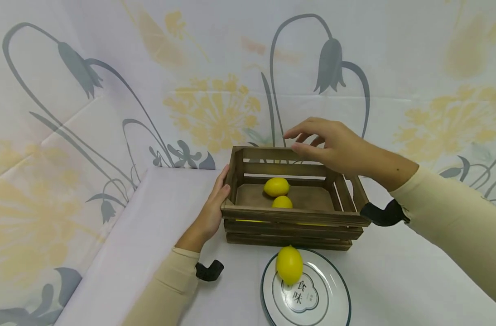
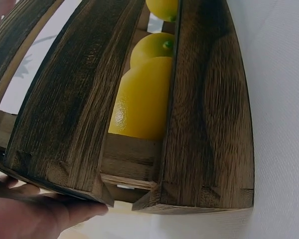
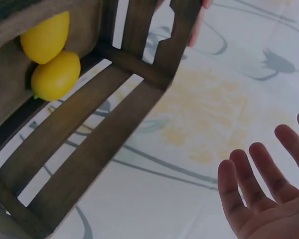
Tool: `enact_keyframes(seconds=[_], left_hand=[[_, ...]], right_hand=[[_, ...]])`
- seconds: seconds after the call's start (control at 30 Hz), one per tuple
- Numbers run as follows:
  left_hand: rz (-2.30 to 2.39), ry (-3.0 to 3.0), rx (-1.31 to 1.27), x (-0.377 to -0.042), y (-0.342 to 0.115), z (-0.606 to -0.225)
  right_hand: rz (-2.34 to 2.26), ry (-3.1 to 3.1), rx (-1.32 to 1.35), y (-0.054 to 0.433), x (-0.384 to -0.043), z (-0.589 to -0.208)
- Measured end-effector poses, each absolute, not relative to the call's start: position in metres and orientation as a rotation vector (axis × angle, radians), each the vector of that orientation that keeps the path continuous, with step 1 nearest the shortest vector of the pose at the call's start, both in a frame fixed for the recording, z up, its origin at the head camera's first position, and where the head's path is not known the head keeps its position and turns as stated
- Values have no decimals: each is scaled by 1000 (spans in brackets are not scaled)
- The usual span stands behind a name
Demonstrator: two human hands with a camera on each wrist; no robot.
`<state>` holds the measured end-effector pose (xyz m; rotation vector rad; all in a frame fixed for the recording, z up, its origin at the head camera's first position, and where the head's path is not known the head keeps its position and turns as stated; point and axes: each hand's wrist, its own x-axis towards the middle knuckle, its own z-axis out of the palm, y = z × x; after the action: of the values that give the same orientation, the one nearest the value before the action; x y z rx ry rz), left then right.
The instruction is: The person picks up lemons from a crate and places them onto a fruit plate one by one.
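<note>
A brown slatted wooden crate point(image 1: 292, 217) holds several yellow lemons; one lemon point(image 1: 276, 187) lies near its back wall and another lemon point(image 1: 282, 202) shows above the front rim. Through the front gap in the left wrist view, a large lemon point(image 2: 142, 102) appears close up. My left hand point(image 1: 210, 213) rests against the crate's left end, fingers fairly straight. Over the back right part of the rim hovers my right hand point(image 1: 333, 145), fingers loosely bent and holding nothing. The right wrist view shows this hand point(image 3: 269, 191) with spread fingers, apart from the crate.
In front of the crate, a white plate point(image 1: 333, 290) with a dark rim and printed characters carries one lemon point(image 1: 290, 265). White cloth point(image 1: 158, 203) covers the table. Behind it rises a flower-patterned cloth point(image 1: 215, 54). Black straps point(image 1: 210, 270) stick out at both wrists.
</note>
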<state>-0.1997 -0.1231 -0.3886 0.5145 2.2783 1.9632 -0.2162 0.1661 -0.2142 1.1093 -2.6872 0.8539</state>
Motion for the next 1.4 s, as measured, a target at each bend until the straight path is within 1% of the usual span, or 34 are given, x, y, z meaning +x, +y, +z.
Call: enact_keyframes(seconds=[0.33, 0.87, 1.27, 1.4], left_hand=[[1931, 2300, 566, -201, -126, -386], [1940, 2283, 552, -201, -127, -388], [1945, 2262, 544, -201, -123, -387], [1956, 2252, 552, -201, -122, -388]], right_hand=[[870, -2798, 1074, 157, -248, -216], [908, -2963, 1016, 148, -283, -230], [1010, -3084, 1050, 139, -290, -248], [1041, -3092, 1097, 135, -291, -251]])
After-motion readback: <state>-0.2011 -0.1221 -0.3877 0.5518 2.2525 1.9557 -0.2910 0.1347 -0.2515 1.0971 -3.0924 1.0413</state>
